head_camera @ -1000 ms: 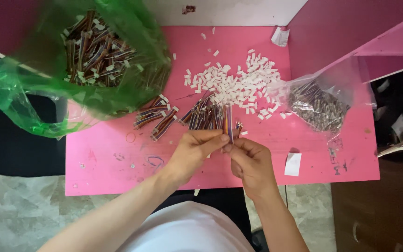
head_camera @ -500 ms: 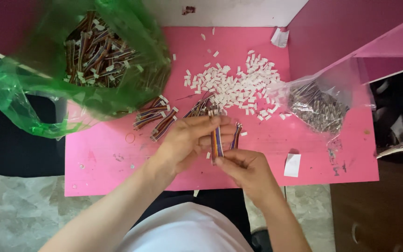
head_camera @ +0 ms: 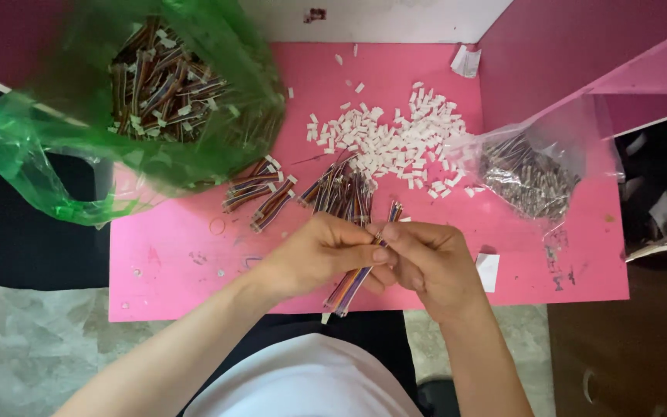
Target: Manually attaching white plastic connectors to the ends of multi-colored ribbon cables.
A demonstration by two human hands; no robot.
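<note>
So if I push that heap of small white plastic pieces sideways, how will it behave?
The white pieces lie loose and scattered on the pink table, so they would probably spread rather than move together. They look tiny and light, likely easy to flick away. Blocky shapes suggest sliding, not rolling.

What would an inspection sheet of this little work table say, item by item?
Surface: pink table, partly covered with parts.
Job's things: a short multicoloured ribbon cable held between both hands, one end at the fingertips.
Clutter: pile of small white connector housings; loose cable bundles; green plastic bag full of more cables; clear bag of small parts; white paper scraps.
Grippers: left hand and right hand both pinch the cable.
Cables: only the short ribbon pieces; no power leads seen.
Surroundings: grey stone floor, dark chair at left, magenta panels at right.
</note>
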